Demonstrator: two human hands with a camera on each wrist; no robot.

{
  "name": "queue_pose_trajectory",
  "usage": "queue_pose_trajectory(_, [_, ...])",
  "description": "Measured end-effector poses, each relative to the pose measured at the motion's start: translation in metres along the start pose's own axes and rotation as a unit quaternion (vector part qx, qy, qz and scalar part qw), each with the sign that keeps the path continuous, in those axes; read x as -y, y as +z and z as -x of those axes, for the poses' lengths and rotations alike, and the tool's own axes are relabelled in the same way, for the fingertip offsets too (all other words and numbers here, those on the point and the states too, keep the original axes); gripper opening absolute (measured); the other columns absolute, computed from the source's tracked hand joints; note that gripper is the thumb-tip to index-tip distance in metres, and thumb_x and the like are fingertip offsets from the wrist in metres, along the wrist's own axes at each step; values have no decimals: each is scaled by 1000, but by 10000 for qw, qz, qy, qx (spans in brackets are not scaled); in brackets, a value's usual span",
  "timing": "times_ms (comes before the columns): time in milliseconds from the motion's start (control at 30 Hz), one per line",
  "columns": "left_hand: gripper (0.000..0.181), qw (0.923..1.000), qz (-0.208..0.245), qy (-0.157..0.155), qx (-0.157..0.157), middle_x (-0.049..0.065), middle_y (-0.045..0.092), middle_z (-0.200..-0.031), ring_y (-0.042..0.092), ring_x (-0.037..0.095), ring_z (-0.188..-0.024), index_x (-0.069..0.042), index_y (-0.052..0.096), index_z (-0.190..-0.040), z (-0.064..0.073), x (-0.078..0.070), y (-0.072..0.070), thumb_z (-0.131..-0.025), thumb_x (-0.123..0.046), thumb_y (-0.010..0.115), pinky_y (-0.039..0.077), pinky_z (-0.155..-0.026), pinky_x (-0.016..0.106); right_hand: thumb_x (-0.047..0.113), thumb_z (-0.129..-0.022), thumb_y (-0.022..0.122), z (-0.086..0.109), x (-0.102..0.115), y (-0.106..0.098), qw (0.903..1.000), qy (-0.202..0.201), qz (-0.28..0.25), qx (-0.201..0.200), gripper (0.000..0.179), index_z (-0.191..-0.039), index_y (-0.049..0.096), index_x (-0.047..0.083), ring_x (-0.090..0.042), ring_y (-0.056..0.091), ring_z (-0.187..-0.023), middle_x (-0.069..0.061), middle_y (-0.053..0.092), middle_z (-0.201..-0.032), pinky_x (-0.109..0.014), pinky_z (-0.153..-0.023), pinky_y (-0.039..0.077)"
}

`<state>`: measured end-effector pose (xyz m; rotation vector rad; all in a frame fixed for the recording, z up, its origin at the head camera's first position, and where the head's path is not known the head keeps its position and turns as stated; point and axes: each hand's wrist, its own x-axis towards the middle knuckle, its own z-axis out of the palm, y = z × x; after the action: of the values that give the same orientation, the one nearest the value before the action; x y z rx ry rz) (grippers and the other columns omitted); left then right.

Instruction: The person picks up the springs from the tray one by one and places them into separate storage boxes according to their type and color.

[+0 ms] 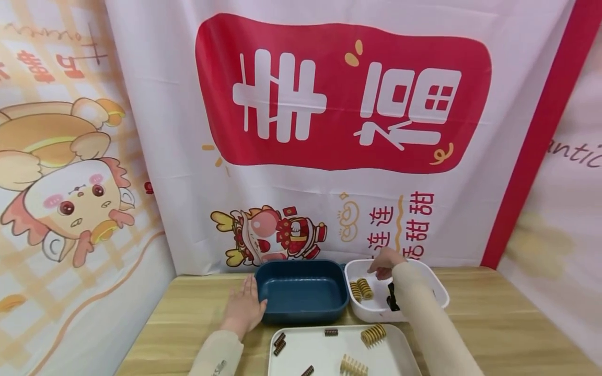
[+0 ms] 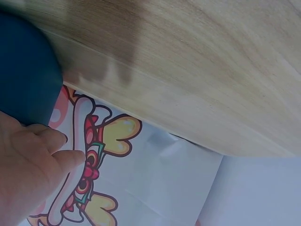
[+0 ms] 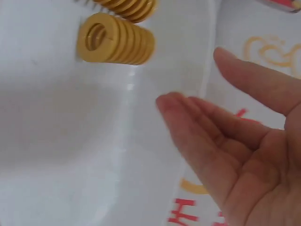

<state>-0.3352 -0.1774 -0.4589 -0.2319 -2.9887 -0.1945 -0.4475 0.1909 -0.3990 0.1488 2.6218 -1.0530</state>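
Observation:
My left hand [image 1: 242,308] touches the left side of a dark blue basin [image 1: 303,317], its fingers fairly straight. In the left wrist view that hand [image 2: 33,165] lies against the blue basin wall [image 2: 28,70]. Over the white basin [image 1: 376,315] hovers my right hand [image 1: 388,262], holding nothing. The right wrist view shows its thumb and fingers apart, above and beside two yellow coil springs [image 3: 117,40] lying in the white basin. Some black things [image 1: 392,298] lie there too, partly hidden by the right sleeve.
In front of both basins is a white tray [image 1: 301,332] bearing several springs: small dark ones [image 1: 331,332], a yellow one [image 1: 373,335] and a pale yellow one [image 1: 354,365]. A printed cloth [image 1: 164,156] hangs behind the wooden table [image 1: 197,297].

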Motion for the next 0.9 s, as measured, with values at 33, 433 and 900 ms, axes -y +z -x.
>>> queue_pose_trajectory(33, [65,10000,-11,-8,10,29,29,-146,28,41,-135,15,33,-138,0,1,1,-96,-32,49,22,-106,60,6,-79,72,4,2,-2,9999,-124,-87,32,13,-76,64,-4,-20,65,-62,-16,66,-73,-34,-70,56])
queue_pose_trajectory(433, [67,10000,-53,10,80,31,29,-146,29,42,-134,17,33,-137,1,6,10,-95,-33,49,20,-104,62,2,-77,72,72,8,8,9877,-1531,-43,306,10,-85,70,-4,-18,64,-64,-7,66,-71,-33,-65,56])
queue_pose_trajectory(900, [65,9999,-9,83,77,32,28,-145,28,44,-134,18,32,-137,-2,1,1,-95,-30,49,20,-103,64,7,-65,81,135,-11,67,9262,-3475,1444,252,13,-69,69,9,0,49,-56,11,58,-62,-21,-53,44])
